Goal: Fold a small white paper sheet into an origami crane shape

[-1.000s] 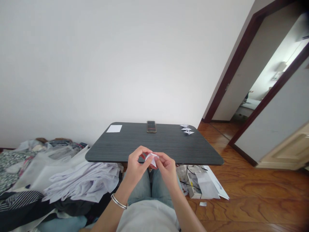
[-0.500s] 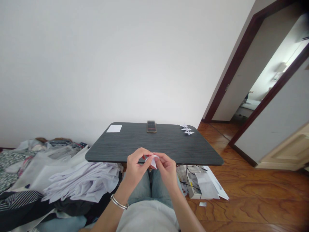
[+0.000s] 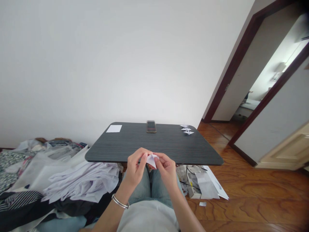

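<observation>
A small folded piece of white paper (image 3: 152, 159) is pinched between both my hands, just above my lap and at the near edge of the dark table (image 3: 135, 145). My left hand (image 3: 136, 167), with a silver bracelet on its wrist, grips the paper's left side with curled fingers. My right hand (image 3: 166, 167) pinches its right side. Three small white paper cranes (image 3: 186, 129) stand in a row at the table's far right. A phone (image 3: 151, 126) lies at the far middle, and a white paper sheet (image 3: 114, 128) at the far left.
A heap of clothes and white cloth (image 3: 60, 180) lies on the floor to the left. Papers, a box and cables (image 3: 201, 185) sit on the wooden floor under the table's right side. An open doorway (image 3: 265, 83) is at the right.
My fingers have shifted slightly on the folded paper, and its white point now shows a little more between the hands. Everything on the table is unmoved.
</observation>
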{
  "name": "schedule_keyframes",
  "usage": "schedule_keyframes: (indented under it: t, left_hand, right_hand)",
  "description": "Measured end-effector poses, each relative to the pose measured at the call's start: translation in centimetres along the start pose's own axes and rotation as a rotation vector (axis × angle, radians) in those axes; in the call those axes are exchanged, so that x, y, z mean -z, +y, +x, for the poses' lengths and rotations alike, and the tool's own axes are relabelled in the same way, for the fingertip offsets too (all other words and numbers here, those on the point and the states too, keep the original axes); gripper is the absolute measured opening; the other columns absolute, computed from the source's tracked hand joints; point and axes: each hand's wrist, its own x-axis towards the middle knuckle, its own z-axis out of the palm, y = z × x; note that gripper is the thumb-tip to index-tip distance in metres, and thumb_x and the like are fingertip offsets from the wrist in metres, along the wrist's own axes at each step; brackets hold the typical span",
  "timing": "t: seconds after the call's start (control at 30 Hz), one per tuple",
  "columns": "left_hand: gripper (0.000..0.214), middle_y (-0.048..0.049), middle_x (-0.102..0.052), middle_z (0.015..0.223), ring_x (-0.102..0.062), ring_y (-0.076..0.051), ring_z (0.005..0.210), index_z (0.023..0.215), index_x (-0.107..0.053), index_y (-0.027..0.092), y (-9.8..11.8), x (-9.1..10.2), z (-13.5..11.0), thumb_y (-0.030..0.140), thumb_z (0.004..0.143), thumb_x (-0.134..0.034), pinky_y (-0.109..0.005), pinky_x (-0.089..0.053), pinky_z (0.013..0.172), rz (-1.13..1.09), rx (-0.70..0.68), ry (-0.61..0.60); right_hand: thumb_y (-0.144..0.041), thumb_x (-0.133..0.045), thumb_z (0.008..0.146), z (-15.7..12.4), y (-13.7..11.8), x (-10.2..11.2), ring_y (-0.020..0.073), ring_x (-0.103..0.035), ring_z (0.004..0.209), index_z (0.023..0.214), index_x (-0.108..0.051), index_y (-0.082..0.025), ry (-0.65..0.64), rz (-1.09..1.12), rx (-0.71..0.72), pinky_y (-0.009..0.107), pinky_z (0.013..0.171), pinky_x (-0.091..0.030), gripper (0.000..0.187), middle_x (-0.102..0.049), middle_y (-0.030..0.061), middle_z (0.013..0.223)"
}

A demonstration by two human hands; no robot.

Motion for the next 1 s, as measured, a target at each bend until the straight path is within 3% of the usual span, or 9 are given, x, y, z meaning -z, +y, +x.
schedule_keyframes:
  t: [0.17,0.37,0.57,0.73,1.0]
  left_hand:
    - [0.007,-0.0033,-0.062,0.075,-0.055,-0.014,0.068,0.078,-0.059,0.017,-0.21,-0.14,0.16,0.023,0.079,-0.055,-0.024,-0.043,0.063,0.086,-0.026,0.028]
    - [0.013,-0.0017,-0.06,0.07,-0.053,-0.013,0.065,0.073,-0.058,0.018,-0.38,-0.16,0.29,0.022,0.082,-0.051,-0.024,-0.042,0.062,0.089,-0.045,0.024]
    - [0.02,-0.0021,-0.058,0.069,-0.052,-0.013,0.065,0.073,-0.057,0.016,-0.66,-0.18,0.13,0.024,0.086,-0.044,-0.025,-0.041,0.062,0.073,0.039,0.047]
    - [0.01,-0.0022,-0.06,0.075,-0.053,-0.013,0.067,0.08,-0.059,0.017,-0.77,-0.41,0.3,0.026,0.079,-0.057,-0.024,-0.041,0.062,0.08,0.047,-0.054]
    - [0.016,-0.0024,-0.06,0.07,-0.053,-0.014,0.066,0.07,-0.06,0.017,-0.97,-0.4,0.42,0.023,0.083,-0.052,-0.024,-0.041,0.061,0.137,0.024,0.002]
  right_hand:
    - [-0.035,-0.059,0.078,-0.04,-0.1,-0.09,0.014,-0.054,0.051,0.088,-0.063,-0.018,-0.015,0.012,-0.013,0.024,0.05,-0.042,0.02,-0.062,-0.0003,0.057]
    - [-0.035,-0.059,0.078,0.05,0.37,0.1,0.0127,-0.051,0.048,0.089,-0.062,-0.018,-0.027,0.017,-0.022,0.023,0.048,-0.041,0.021,-0.059,-0.0018,0.053]
    - [-0.037,-0.058,0.078,0.08,0.22,0.1,0.0139,-0.056,0.05,0.09,-0.06,-0.017,-0.055,0.025,-0.079,0.025,0.052,-0.045,0.023,-0.061,-0.0016,0.054]
    - [-0.034,-0.056,0.08,0.07,0.24,0.04,0.0124,-0.051,0.046,0.096,-0.056,-0.018,-0.032,-0.02,-0.026,0.023,0.049,-0.041,0.023,-0.059,-0.0034,0.053]
    - [-0.033,-0.05,0.084,0.0,0.37,-0.03,0.0136,-0.053,0.05,0.105,-0.05,-0.021,-0.059,-0.023,0.007,0.024,0.051,-0.041,0.025,-0.058,-0.0037,0.055]
